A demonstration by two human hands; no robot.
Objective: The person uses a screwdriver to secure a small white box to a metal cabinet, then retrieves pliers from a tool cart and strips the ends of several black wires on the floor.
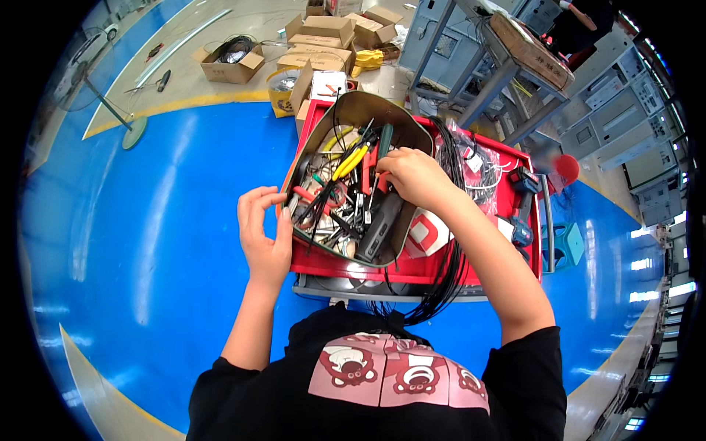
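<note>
A green open-topped tool bag [419, 136] stands in front of me, crowded with hand tools. My right hand [413, 175] reaches over its right side, the fingers pinched at a thin red-handled tool [383, 183] whose kind I cannot make out. Beside those fingers are a dark green handle [384, 140] and pliers with yellow handles [351, 162]. My left hand [262, 228] is at the bag's left rim, thumb and fingers apart and fingertips against the edge, near a red-handled tool [304, 194]. Lower in the bag lies a dark grey oblong tool [379, 229].
The bag rests on a red cart top [346, 270]. To its right are black cables [450, 158], bagged wire [482, 176], a red-and-white box [428, 234] and a cordless drill [522, 229]. Cardboard boxes [320, 55] stand beyond; a person [581, 26] is at far right.
</note>
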